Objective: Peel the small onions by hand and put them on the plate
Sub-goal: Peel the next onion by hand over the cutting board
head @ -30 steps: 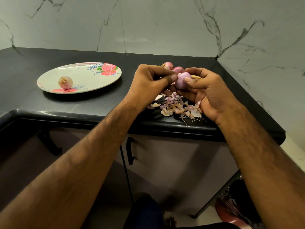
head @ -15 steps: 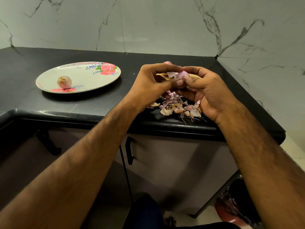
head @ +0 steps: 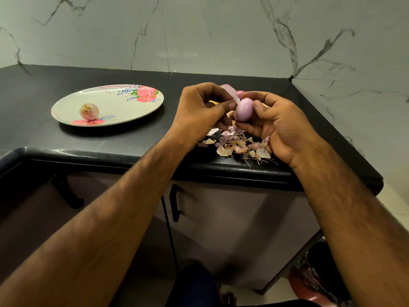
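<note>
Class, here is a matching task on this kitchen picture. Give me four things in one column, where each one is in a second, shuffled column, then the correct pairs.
Things
1. shiny purple onion
2. strip of skin
3. pale onion
4. pile of skins

Places
A. lying on the flowered plate
B. held in the right hand
C. heaped on the black counter, near its front edge
D. pinched by the left hand

Pairs: 1-B, 2-D, 3-A, 4-C

A glossy pink onion [head: 243, 111] is held in mid-air; a paler onion [head: 89, 111] sits on the floral plate [head: 124, 107].
</note>
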